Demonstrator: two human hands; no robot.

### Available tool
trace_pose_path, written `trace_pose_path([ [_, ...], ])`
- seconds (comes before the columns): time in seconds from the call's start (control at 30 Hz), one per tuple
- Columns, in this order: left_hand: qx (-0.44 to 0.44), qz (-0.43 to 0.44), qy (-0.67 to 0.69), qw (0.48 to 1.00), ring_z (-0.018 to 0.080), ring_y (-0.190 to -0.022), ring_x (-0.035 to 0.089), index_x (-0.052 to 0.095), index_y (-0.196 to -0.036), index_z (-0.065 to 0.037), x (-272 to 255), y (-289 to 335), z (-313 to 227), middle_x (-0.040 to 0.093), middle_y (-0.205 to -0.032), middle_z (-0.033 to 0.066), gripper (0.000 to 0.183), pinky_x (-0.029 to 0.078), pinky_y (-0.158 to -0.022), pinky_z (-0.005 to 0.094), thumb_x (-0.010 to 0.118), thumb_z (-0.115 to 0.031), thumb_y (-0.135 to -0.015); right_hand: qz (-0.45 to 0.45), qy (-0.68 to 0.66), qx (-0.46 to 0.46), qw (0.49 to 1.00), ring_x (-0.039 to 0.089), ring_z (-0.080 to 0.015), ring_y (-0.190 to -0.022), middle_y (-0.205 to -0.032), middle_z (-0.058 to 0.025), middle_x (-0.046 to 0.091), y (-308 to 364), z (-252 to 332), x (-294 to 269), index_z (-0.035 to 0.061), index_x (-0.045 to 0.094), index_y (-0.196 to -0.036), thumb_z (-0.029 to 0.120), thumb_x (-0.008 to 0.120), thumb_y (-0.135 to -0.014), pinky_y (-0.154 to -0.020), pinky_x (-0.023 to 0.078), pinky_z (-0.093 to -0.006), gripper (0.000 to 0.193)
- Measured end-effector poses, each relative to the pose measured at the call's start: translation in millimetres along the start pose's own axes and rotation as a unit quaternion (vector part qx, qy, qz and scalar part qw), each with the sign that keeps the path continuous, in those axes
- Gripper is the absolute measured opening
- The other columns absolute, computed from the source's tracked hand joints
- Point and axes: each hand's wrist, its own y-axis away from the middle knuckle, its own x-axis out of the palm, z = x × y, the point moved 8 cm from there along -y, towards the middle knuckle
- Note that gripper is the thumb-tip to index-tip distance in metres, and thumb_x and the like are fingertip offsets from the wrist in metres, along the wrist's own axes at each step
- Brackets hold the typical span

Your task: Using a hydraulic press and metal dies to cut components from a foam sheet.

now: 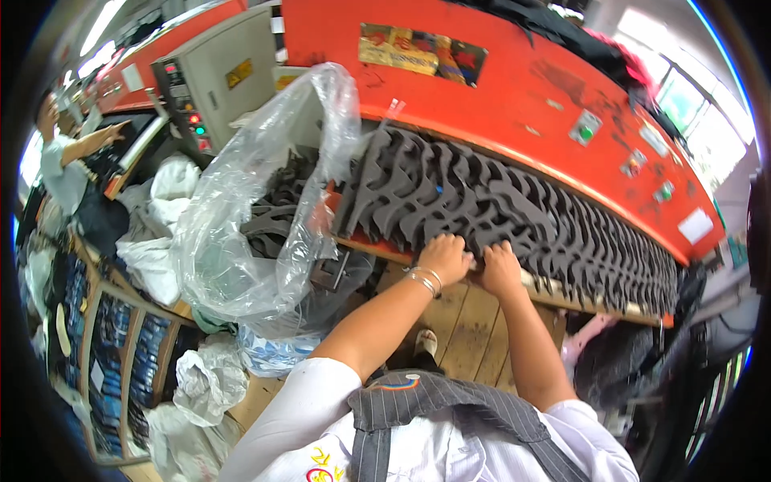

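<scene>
Dark grey, wavy cut pieces (418, 189) lie in a long dense row on the bed of a red machine (514, 72). At the near edge of that row, my left hand (444, 259), with bangles at the wrist, is closed with its fingers curled. Close to its right is my right hand (500, 269), also closed, its fingers bent against the edge of the pieces. What the fingers pinch is hidden behind the knuckles. One loose grey piece (522, 210) rests on top of the row, beyond my right hand.
Left of the row stands a large clear plastic bag (233, 233) with similar dark pieces inside. A grey control cabinet (217, 80) is behind it. White sacks (213, 377) and a wooden rack (120, 353) are at left. Another person (68, 161) is at far left. Wooden planks (466, 337) lie below.
</scene>
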Motion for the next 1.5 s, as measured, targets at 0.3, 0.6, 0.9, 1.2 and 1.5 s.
trace_pose_path([
  [0.3, 0.002, 0.017, 0.020, 1.000, 0.0342, -0.089, 0.058, 0.059, -0.080, -0.004, -4, -28, 11, 0.062, -0.086, 0.0155, 0.032, 0.045, -0.083, 0.0447, 0.065, -0.035, -0.081, 0.055, 0.016, 0.015, 0.998, 0.054, -0.0248, -0.098, -0.090, -0.0054, 0.062, -25, -3, -8, 0.0074, 0.064, -0.087, 0.042, 0.083, -0.055, -0.080, 0.045, -0.0368, 0.051],
  [0.6, 0.027, 0.363, 0.287, 0.886, 0.0271, -0.091, 0.067, 0.073, -0.097, -0.010, -60, -93, 29, 0.070, -0.095, 0.0163, 0.029, 0.051, -0.081, 0.0367, 0.065, -0.036, -0.087, 0.440, -0.240, -0.111, 0.858, 0.065, -0.0322, -0.082, -0.086, -0.0139, 0.068, -140, -26, -41, 0.0049, 0.070, -0.089, 0.037, 0.070, -0.080, -0.073, 0.052, -0.0404, 0.034],
  [0.9, -0.261, -0.164, 0.049, 0.950, 0.0331, -0.098, 0.062, 0.061, -0.110, 0.000, -166, -133, 259, 0.065, -0.102, 0.0197, 0.034, 0.047, -0.087, 0.0392, 0.059, -0.030, -0.093, 0.053, -0.247, -0.168, 0.953, 0.065, -0.0305, -0.091, -0.094, -0.0105, 0.067, -318, 29, -2, 0.0067, 0.069, -0.094, 0.014, 0.058, -0.084, -0.075, 0.053, -0.0410, 0.016],
  [1.2, -0.112, -0.218, -0.097, 0.965, 0.0360, -0.110, 0.052, 0.057, -0.117, -0.006, -176, -150, 198, 0.058, -0.114, 0.0165, 0.042, 0.040, -0.095, 0.0465, 0.067, -0.025, -0.081, 0.232, -0.057, -0.107, 0.965, 0.069, -0.0337, -0.093, -0.097, -0.0177, 0.070, -345, 46, 16, 0.0049, 0.071, -0.093, 0.010, 0.057, -0.082, -0.076, 0.055, -0.0412, 0.019],
  [1.5, -0.024, -0.113, -0.154, 0.981, 0.0301, -0.132, 0.041, 0.057, -0.126, -0.012, -148, -185, 172, 0.051, -0.136, 0.0087, 0.039, 0.028, -0.110, 0.0491, 0.059, -0.017, -0.087, 0.221, -0.033, -0.105, 0.969, 0.069, -0.0317, -0.092, -0.098, -0.0147, 0.070, -334, 61, 22, 0.0046, 0.070, -0.093, 0.012, 0.058, -0.082, -0.074, 0.055, -0.0400, 0.018],
])
